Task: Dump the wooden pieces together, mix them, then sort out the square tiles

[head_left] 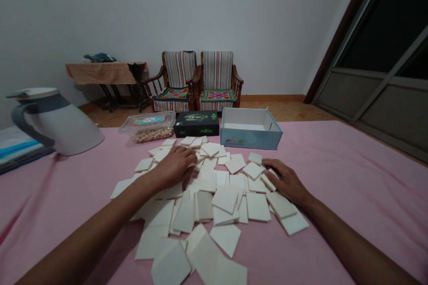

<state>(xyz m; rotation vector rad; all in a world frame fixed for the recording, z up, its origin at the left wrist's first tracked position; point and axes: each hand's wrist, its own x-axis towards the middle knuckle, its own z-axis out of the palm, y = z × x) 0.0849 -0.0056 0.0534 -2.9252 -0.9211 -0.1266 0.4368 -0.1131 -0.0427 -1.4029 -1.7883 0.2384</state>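
Observation:
A loose heap of flat white square tiles, some overlapping and tilted, spreads over a pink cloth. My left hand is on the far left part of the heap, its fingers curled down among the tiles. Its fingertips are hidden, so what it holds cannot be made out. At the heap's right edge, my right hand has its fingers and thumb closed around a small white tile. More tiles lie under and just in front of that hand.
Behind the heap stand a clear plastic container of small beige pieces, a black box and an open light blue box. A grey and white jug stands at the left. Two wooden chairs are by the wall.

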